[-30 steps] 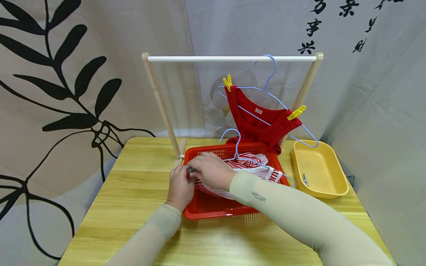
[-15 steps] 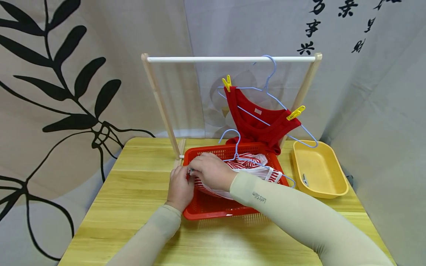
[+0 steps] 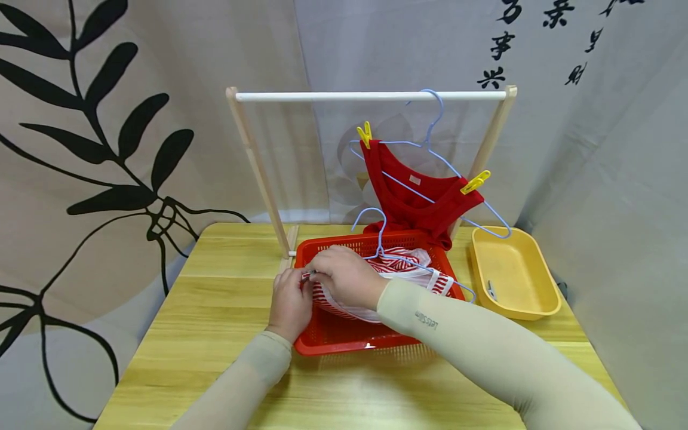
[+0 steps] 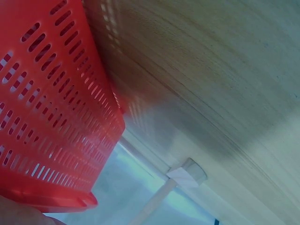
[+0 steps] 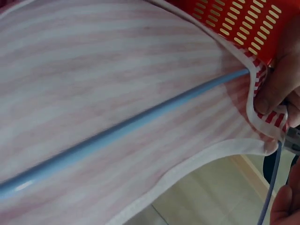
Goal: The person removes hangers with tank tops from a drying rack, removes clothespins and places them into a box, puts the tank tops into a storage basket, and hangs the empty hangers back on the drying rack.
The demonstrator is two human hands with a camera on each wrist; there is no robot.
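A red-and-white striped tank top [image 3: 344, 307] lies over the red basket [image 3: 349, 346], with a blue hanger [image 3: 383, 239] running through it. At the basket's left side, my left hand [image 3: 292, 304] pinches the striped shoulder strap by the hanger's end. My right hand [image 3: 346, 276] reaches across the top and holds a small grey clothespin [image 5: 293, 139] at that strap. In the right wrist view, a thumb [image 5: 272, 91] presses on the strap, which is folded over the hanger. The fingers hide most of the clothespin in the head view.
Behind the basket, a red tank top [image 3: 398, 191] hangs on another blue hanger from the rack's white bar [image 3: 322, 97], held by yellow clothespins [image 3: 475, 182]. A yellow tray [image 3: 516, 269] with a grey clothespin [image 3: 491, 291] inside stands at right on the wooden table [image 3: 226, 275].
The clothespin between my hands now shows less, and a bit of striped strap shows there instead. My right wrist has shifted slightly right; the left hand stays nearly still.
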